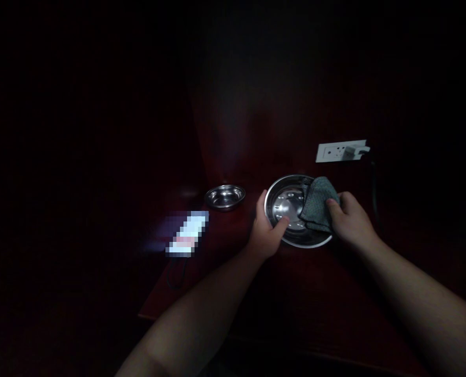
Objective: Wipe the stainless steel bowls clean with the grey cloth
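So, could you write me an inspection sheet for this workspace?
Surface: dark red table, dimly lit.
Job's things: round shiny metal bowl; grey-green textured cloth against its right side.
Clutter: small round metal dish; bright rectangular screen, contents pixelated.
Grip: left hand holds the bowl's rim, thumb inside; right hand holds the cloth.
Cables: thin dark cord by the screen; dark cable beneath the plug.
Surroundings: white rectangular wall socket, plug inserted; elsewhere mostly too dark.

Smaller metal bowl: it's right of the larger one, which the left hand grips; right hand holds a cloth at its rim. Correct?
No: in the head view, the smaller metal bowl is left of the larger metal bowl. Left hand, right hand and cloth: as stated.
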`<act>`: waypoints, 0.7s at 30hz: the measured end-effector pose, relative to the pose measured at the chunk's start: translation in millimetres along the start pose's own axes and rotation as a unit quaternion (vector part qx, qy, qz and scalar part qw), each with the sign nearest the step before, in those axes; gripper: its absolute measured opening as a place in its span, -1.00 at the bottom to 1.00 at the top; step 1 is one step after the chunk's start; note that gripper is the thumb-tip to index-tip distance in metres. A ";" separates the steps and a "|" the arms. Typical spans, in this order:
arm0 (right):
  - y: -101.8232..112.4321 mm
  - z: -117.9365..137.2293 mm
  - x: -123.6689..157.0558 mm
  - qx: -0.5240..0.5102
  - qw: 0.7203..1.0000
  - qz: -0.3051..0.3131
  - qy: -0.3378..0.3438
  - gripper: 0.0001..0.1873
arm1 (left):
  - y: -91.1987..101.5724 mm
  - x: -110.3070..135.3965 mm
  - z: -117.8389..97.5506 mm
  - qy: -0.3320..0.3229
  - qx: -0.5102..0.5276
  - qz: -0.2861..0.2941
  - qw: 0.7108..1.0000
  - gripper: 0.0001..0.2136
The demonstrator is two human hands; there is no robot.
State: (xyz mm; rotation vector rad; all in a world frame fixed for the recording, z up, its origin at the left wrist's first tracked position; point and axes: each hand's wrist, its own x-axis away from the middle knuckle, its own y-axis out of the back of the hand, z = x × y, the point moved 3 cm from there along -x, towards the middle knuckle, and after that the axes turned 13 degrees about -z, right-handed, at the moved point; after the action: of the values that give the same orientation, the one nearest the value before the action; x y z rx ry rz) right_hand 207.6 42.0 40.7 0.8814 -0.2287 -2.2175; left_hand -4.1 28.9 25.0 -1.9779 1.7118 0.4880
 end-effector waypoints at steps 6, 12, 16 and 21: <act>-1.8 -0.2 1.0 -0.144 0.989 -0.010 -0.009 -0.82 | -1.8 -9.9 10.3 0.021 0.041 -0.016 0.999 -0.41; -7.1 4.2 6.2 -0.337 0.937 0.016 -0.094 -0.75 | -0.9 -9.9 7.3 0.043 0.060 -0.018 0.997 -0.45; -7.4 11.6 13.1 -0.429 0.886 0.041 -0.174 -0.72 | -0.1 -10.8 6.6 0.080 0.074 -0.025 0.994 -0.42; -5.6 15.3 15.4 -0.468 0.853 0.070 -0.219 -0.71 | 1.3 -15.3 14.1 0.111 0.092 -0.035 0.989 -0.40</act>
State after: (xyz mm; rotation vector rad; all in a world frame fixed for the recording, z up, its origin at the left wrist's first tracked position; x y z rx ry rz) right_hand 186.8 34.0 41.8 -0.1752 0.5387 -1.9890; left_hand -7.2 49.2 21.8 -2.0094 1.7394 0.0838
